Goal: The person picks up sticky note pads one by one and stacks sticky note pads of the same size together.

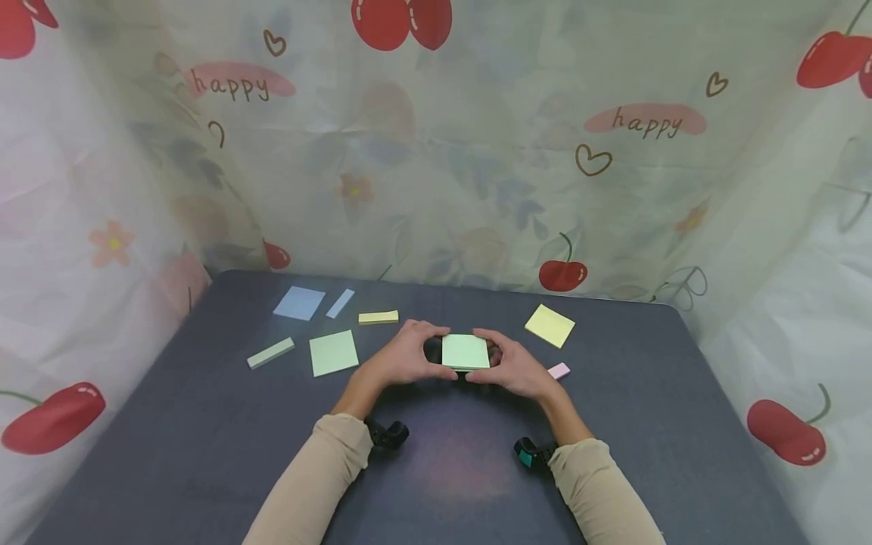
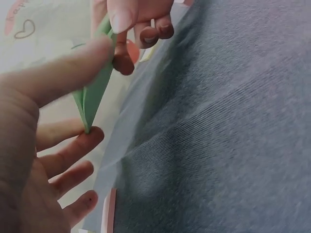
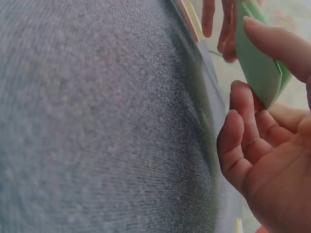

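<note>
Fingers of both hands pinch the green sticky-note pad [image 1: 465, 352] just above the table [image 1: 204, 454].
Left hand [image 1: 409, 356] and right hand [image 1: 515, 369] grip opposite edges; it seems folded, so we should press evenly.

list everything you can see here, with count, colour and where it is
green sticky pad: 1, light green, held off the table between both hands, mid table
green square pad: 1, light green, flat on the table left of the hands
green strip pad: 1, pale green, further left
blue square pad: 1, light blue, far left
blue strip: 1, light blue, right beside the blue square pad
yellow strip pad: 1, yellow, behind the left hand
yellow square pad: 1, yellow, far right
pink pad: 1, pink, by the right hand
table: 1, dark grey cloth
curtain: pale, cherries and "happy" print, behind the table
left hand: pinches the green sticky pad
right hand: pinches it too
</note>
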Demonstrator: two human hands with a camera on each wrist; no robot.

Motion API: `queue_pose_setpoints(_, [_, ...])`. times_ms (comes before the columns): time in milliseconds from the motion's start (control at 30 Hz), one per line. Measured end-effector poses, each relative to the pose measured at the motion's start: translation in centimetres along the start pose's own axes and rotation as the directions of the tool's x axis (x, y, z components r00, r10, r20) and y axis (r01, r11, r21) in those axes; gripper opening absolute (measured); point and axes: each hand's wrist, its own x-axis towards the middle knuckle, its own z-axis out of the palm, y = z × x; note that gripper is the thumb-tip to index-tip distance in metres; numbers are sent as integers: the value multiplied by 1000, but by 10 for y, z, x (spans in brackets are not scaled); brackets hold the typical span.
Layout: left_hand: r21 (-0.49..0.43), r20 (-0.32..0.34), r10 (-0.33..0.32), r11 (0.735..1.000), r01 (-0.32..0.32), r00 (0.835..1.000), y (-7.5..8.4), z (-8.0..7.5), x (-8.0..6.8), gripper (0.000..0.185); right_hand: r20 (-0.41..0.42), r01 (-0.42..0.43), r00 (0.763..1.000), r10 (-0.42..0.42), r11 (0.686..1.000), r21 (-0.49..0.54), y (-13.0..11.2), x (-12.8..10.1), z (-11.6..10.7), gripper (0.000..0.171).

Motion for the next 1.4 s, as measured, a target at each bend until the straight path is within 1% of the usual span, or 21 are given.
queue_pose_setpoints(100, [34,-4,12,999,-12,1000,1,2,2,88,-4,-5,1000,5,1000,-24,0,0,0,92])
queue_pose_setpoints(233, [82,-4,-15,997,16,1000,3,5,6,87,-17,-28,999,27,998,-50,2,2,2,95])
queue_pose_setpoints(400, [193,-1,-46,980,45,999,6,10,15,83,-34,-71,997,68,991,-110,5,9,1,96])
queue_pose_setpoints(500, [231,7,-47,972,44,999,7,13,21,81,-21,-99,995,97,986,-132,5,14,-3,96])
queue_pose_setpoints(600, [229,29,-56,972,48,998,8,14,24,79,-5,-133,991,134,982,-137,6,15,-7,95])
queue_pose_setpoints(700, [210,52,-61,977,49,997,7,16,25,77,-10,-166,986,166,976,-139,6,15,-8,95])
queue_pose_setpoints(833, [186,52,-70,981,59,996,4,16,26,75,-25,-186,983,184,971,-153,4,16,-7,93])
queue_pose_setpoints(933, [179,45,-82,981,73,996,0,17,26,75,-35,-193,981,189,963,-186,2,18,-4,93])
queue_pose_setpoints(1067, [168,42,-98,982,90,994,-5,17,25,77,-48,-225,974,221,936,-270,-5,19,-1,92])
queue_pose_setpoints(1167, [146,33,-95,985,89,995,-7,18,26,79,-59,-257,966,253,901,-348,-10,21,0,92])
queue_pose_setpoints(1233, [137,32,-93,987,88,995,-7,18,26,79,-63,-280,959,278,881,-383,-13,21,0,93])
queue_pose_setpoints(1300, [134,27,-93,987,88,995,-8,19,26,80,-61,-301,951,302,866,-399,-16,21,1,94])
queue_pose_setpoints(1400, [141,24,-101,985,97,995,-9,21,26,80,-46,-329,940,339,859,-392,-18,21,2,97])
